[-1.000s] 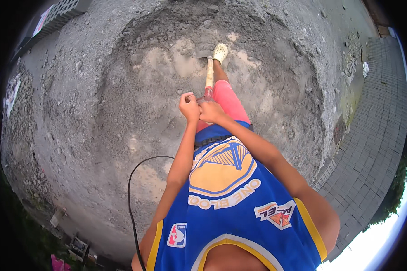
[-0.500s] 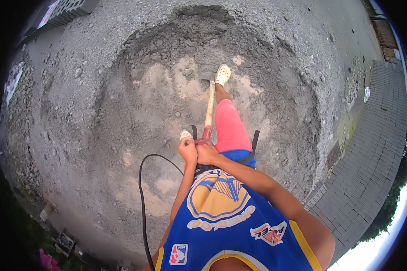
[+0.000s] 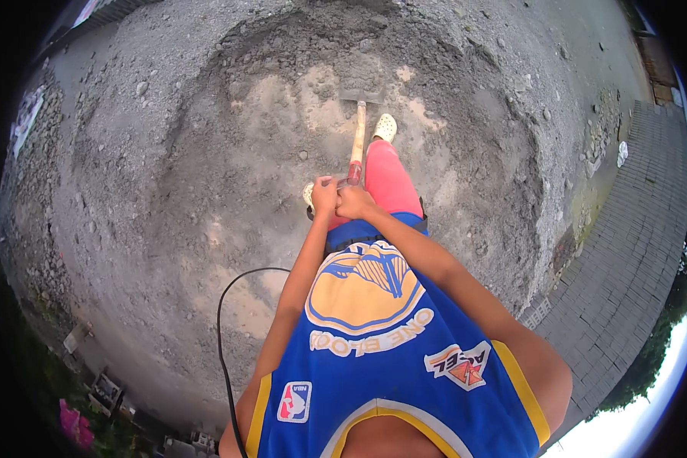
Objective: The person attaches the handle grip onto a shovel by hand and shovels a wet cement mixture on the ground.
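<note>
A shovel (image 3: pixel 359 136) with a wooden shaft and a red handle end stretches away from my waist. Its grey blade (image 3: pixel 362 96) meets the loose grey gravel beyond my right foot. My right hand (image 3: pixel 354 202) is wrapped round the red handle. Close beside it, my left hand (image 3: pixel 325 197) is closed on the same handle end, part of which the fingers hide. Both arms reach forward, nearly straight.
I stand in a shallow dug-out hollow (image 3: pixel 259 175) with a raised gravel rim. My right shoe (image 3: pixel 385 127) is close to the shaft. A black cable (image 3: pixel 223 336) loops by my left side. Stacked grey blocks (image 3: pixel 618 252) line the right; rubble (image 3: pixel 34 252) lies left.
Both hands have pushed the shovel forward, away from my body. Its blade has moved from beside my right shoe to a spot farther out, and my arms have straightened.
</note>
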Motion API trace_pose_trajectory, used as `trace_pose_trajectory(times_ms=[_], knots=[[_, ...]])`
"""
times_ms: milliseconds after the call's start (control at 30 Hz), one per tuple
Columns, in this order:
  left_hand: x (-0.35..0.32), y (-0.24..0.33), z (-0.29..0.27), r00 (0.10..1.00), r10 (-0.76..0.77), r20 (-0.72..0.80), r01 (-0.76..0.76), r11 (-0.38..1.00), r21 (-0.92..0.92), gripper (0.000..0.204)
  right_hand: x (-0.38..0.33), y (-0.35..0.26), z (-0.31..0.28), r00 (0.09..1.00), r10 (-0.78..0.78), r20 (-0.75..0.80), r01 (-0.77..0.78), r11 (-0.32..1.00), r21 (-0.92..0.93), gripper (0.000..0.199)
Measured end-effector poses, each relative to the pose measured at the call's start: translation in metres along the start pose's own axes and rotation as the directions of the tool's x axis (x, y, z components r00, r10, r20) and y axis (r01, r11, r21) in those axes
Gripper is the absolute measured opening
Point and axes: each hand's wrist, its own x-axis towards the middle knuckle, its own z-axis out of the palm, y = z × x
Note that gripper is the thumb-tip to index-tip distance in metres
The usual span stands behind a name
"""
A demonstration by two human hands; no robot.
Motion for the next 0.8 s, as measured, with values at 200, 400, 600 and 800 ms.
trace_pose_trajectory(times_ms=[200,400,600,800], knots=[[-0.015,0.0,-0.01,0.99,-0.122,0.074,0.068,0.862,0.502,0.033,0.011,0.031,0.029,0.952,-0.107,0.286,0.092,0.994,0.065,0.042],[-0.021,-0.023,-0.004,0.953,-0.184,0.239,0.008,0.808,0.589,0.045,-0.003,0.046,0.048,0.945,-0.039,0.323,0.011,0.996,0.087,0.046],[-0.004,0.016,0.029,0.86,-0.241,0.449,0.022,0.898,0.44,0.064,-0.066,0.016,-0.007,0.782,0.246,-0.573,-0.115,0.96,0.254,0.077],[-0.041,0.09,0.099,0.838,-0.009,0.546,-0.131,0.968,0.215,0.062,-0.104,0.067,-0.035,0.723,0.643,0.25,0.179,-0.525,0.832,0.069]])
